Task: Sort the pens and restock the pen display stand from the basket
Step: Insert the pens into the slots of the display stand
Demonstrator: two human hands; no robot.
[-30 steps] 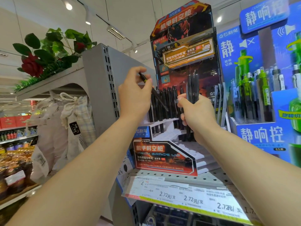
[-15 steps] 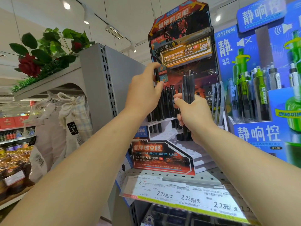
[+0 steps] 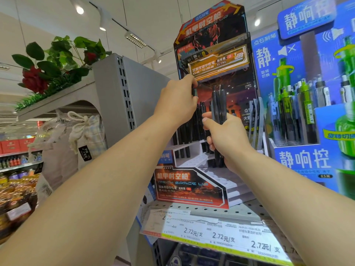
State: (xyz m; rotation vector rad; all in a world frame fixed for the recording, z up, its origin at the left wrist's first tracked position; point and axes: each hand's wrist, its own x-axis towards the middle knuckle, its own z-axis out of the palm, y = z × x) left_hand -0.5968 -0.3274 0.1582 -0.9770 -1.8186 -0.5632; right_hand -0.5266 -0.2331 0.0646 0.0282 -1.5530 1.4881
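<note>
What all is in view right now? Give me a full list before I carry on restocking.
pen display stand: one, red, black and orange, on the shelf
pens in the stand: several, black, upright in the back row
bundle of pens: a few, black, upright in the right hand
blue pen display: one, blue, holding green and grey pens, right of the stand
price labels: a strip, white and yellow, on the shelf edge
artificial roses: red with green leaves, top left
cloth bags: pale, hanging left
left hand: pinches one black pen at the back row
right hand: grips the bundle
</note>
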